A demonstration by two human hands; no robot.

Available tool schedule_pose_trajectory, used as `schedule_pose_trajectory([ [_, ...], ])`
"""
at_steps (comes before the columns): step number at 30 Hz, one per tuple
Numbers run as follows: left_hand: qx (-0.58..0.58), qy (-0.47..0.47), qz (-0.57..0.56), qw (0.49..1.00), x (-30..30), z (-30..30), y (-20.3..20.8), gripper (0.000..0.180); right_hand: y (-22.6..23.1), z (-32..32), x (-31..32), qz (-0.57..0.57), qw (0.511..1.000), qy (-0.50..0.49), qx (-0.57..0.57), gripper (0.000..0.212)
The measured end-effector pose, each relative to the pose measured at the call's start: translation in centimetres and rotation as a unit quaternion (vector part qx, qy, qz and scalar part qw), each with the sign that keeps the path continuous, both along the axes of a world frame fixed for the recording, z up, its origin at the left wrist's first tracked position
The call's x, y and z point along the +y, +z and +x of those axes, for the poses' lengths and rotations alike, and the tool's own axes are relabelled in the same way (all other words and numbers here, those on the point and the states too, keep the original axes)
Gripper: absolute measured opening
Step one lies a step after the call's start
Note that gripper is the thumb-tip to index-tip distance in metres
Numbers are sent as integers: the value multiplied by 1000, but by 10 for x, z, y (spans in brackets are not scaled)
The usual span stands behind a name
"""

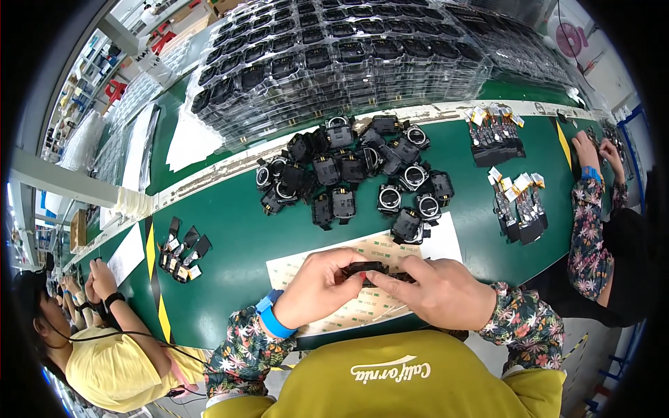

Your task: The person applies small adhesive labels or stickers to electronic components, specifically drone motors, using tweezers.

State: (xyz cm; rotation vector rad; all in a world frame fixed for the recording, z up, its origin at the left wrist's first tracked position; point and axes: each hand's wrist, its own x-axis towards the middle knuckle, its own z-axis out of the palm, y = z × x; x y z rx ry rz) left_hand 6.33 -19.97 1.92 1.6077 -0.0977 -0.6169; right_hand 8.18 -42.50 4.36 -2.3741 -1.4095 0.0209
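Note:
Both my hands meet over a sheet of tan adhesive backing [369, 306] with green print, lying on white paper near the table's front edge. Pinched between them is a small black plastic part [367, 267], mostly covered by my fingers. My left hand [317, 284], with a blue band at the wrist, is closed on its left end. The fingers of my right hand [442, 289] press on its right side. Just beyond lies a heap of black plastic housings [345, 167], several with round silver-rimmed rings showing.
Stacked clear trays of black housings [334, 70] rise behind the heap. Bundles of small wired parts with white and yellow tabs [517, 202] lie to the right, another bundle [182, 254] to the left. A co-worker's hands [592, 150] are at far right; a yellow-shirted person [111, 355] sits left.

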Motion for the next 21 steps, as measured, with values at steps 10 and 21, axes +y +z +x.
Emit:
schedule_pose_trajectory([
  [10,57,11,-84,995,5,2,9,25,5,2,0,-19,999,17,-29,50],
  [21,21,45,-81,995,1,-2,2,17,13,-3,3,-92,993,23,-69,50],
])
